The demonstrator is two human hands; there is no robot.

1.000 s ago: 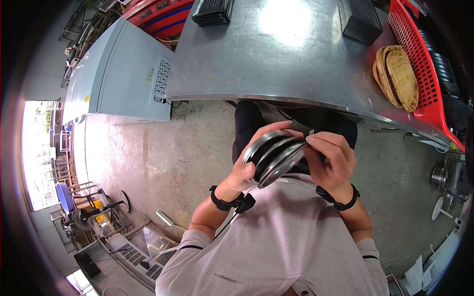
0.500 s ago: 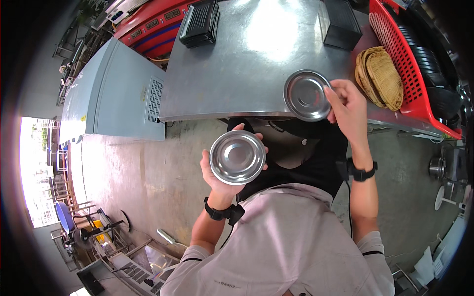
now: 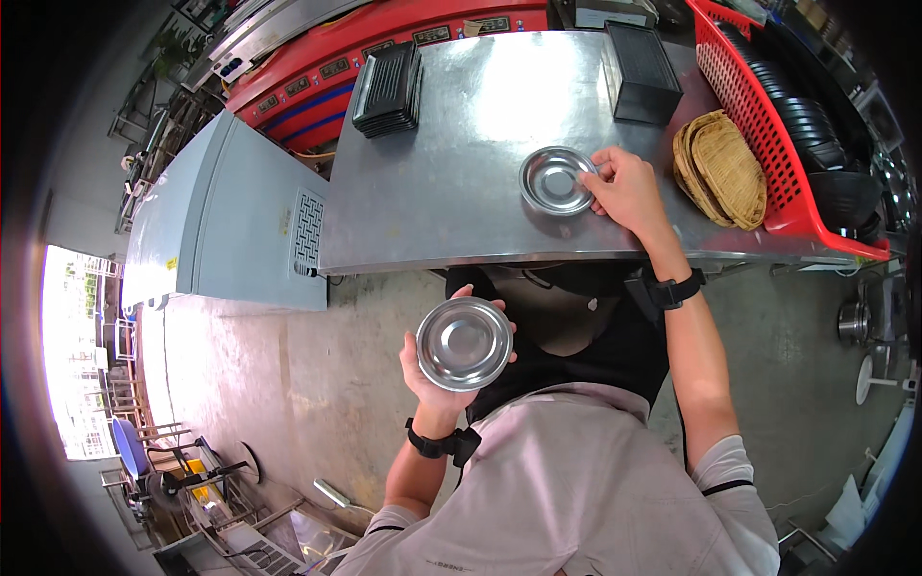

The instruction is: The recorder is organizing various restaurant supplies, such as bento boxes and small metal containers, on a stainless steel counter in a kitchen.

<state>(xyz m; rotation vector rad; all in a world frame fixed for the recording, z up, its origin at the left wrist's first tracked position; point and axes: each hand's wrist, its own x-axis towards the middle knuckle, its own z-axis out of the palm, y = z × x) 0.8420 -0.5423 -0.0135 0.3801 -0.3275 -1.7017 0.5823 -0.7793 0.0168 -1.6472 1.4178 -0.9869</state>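
A round, shallow stainless steel dish (image 3: 465,344) rests in my left hand (image 3: 429,392), in front of my body and short of the table edge. The fingers curl up around its rim; I cannot tell whether more dishes are stacked beneath it. Over the steel tabletop, my right hand (image 3: 624,190) pinches the right rim of a second steel dish (image 3: 557,180) between thumb and fingers. That dish lies level, on the table or just above it; a shadow shows along its near side.
The steel table (image 3: 413,206) bears a stack of black ridged trays (image 3: 389,91) at left and a black box-shaped holder (image 3: 642,77) at back right. Woven baskets (image 3: 725,173) and a red crate (image 3: 759,125) of black bowls stand at right. A pale cabinet (image 3: 254,211) adjoins the left.
My right hand has carried its dish left and forward, from the near table edge to farther over the tabletop. The left hand still holds its dish. The whole view has shifted slightly.
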